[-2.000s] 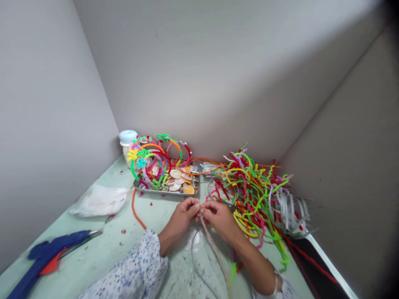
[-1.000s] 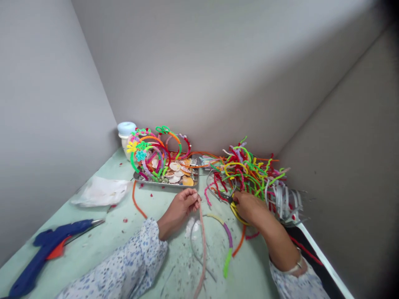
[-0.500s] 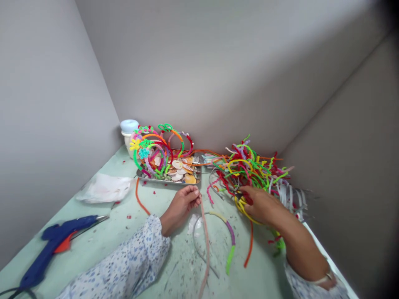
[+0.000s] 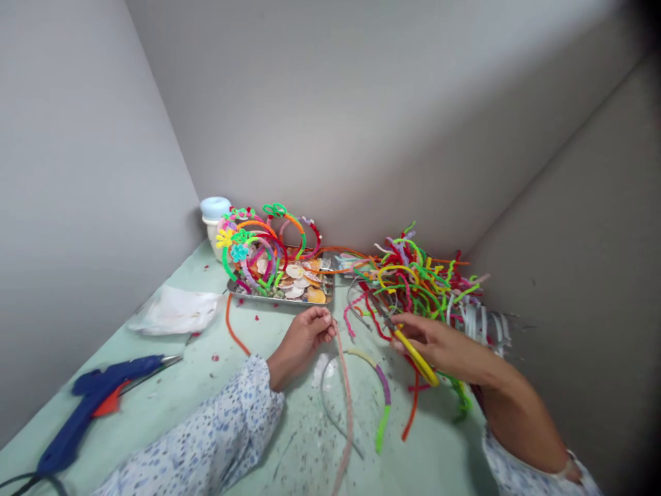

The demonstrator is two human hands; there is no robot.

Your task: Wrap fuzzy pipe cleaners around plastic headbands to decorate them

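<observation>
Nearest, a pale pink pipe cleaner [image 4: 348, 399] runs off the bottom of the view, its long axis going from near to far with a slight bow, over a partly wrapped headband [image 4: 386, 386] lying on the tabletop [image 4: 428, 461]. Off toward the tabletop's left edge lies a blue glue gun [image 4: 96, 399], nozzle pointing far and right. A loose orange pipe cleaner [image 4: 410, 419] lies just right of the headband.

The left hand [image 4: 306, 339] pinches the pipe cleaner's far end between thumb and fingertips. To its right, apart from that end, the right hand [image 4: 444, 344] grasps yellow-handled pliers [image 4: 419, 357]; the handles slant near and right, the dark nose far and left, so the tool's axis leans past the pinched end rather than at it. The right hand is the one on the tool's side; whether the nose is parted cannot be told.

Beyond, toward the tabletop's far edge, stand a metal tray [image 4: 279, 301] of shells with decorated headbands and, to the right, a tangled pipe-cleaner heap [image 4: 418, 282]. A lidded jar [image 4: 213, 231] stands near the far left corner.
</observation>
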